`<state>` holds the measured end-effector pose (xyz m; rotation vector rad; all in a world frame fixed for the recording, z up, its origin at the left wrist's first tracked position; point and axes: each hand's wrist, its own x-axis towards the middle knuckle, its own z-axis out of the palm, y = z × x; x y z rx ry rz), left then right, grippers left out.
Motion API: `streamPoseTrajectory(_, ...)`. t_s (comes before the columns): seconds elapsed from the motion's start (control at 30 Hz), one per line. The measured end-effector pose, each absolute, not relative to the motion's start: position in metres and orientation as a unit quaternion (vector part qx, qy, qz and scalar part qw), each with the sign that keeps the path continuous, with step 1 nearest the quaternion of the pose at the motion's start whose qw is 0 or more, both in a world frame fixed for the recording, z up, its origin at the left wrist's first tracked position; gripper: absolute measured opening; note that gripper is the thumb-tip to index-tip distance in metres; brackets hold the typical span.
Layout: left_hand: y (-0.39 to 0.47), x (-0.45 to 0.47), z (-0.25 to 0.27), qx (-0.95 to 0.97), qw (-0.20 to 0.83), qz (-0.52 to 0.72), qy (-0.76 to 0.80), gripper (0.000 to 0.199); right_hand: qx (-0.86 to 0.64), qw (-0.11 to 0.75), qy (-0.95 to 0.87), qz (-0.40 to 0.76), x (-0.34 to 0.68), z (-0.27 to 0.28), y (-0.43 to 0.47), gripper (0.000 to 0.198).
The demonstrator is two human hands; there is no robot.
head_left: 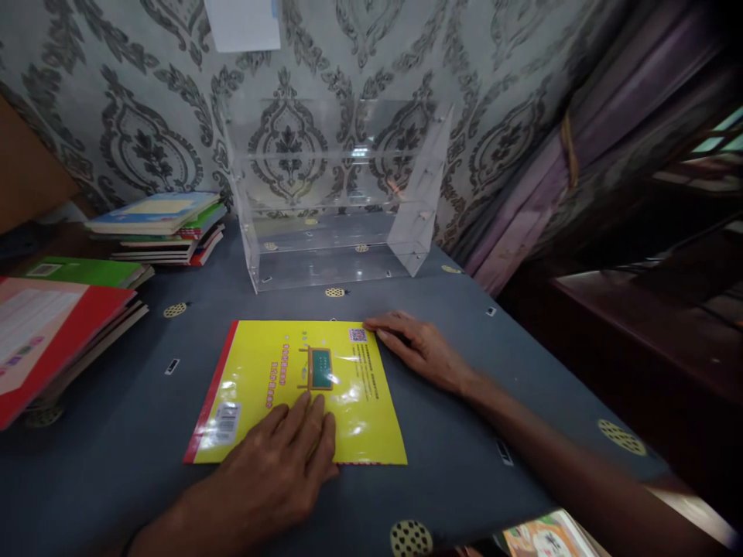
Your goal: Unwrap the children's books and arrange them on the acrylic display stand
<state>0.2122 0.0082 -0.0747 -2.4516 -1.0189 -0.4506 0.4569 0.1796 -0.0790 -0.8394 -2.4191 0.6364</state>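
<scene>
A yellow book (pixel 354 425) with a red spine lies flat and closed on the table. It shows a small chalkboard drawing, a barcode and a QR code. My left hand (pixel 284 456) rests on its near part, fingers stretched out over the cover and thumb by the near edge. At the far right corner of the book, my right hand (pixel 426 350) touches the edge with its fingertips, fingers extended and the palm down beside the book. Neither hand is wrapped round anything.
Behind the book stands a clear acrylic rack (pixel 415 216) against the patterned wall. To the left are a stack of books (pixel 156 224) and a nearer pile with a red book (pixel 87 317). The table's right edge (pixel 557 363) slants away; another book (pixel 546 538) shows below the near edge.
</scene>
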Motion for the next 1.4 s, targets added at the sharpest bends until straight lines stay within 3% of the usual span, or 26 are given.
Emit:
streamPoseTrajectory(0.5,0.003,0.208,-0.072,-0.902,0.218,-0.112,-0.355,0.033,-0.305,0.297,-0.858,0.288,0.469,-0.074,0.138,0.031)
streamPoseTrajectory(0.7,0.004,0.206,-0.068,-0.903,0.222,-0.124,-0.346,0.026,-0.178,0.284,-0.882,0.333,0.475,-0.070,0.113,0.047)
streamPoseTrajectory(0.9,0.012,0.207,-0.067,-0.893,0.231,-0.167,-0.348,0.019,-0.155,0.286,-0.904,0.278,0.478,-0.085,0.108,0.030)
streamPoseTrajectory(1.17,0.019,0.210,-0.059,-0.884,0.214,-0.228,-0.347,0.023,-0.140,0.288,-0.924,0.208,0.477,-0.087,0.128,0.027)
streamPoseTrajectory(1.4,0.020,0.203,-0.051,-0.881,0.109,-0.264,-0.376,0.023,-0.143,0.264,-0.935,0.188,0.472,-0.085,0.150,0.031)
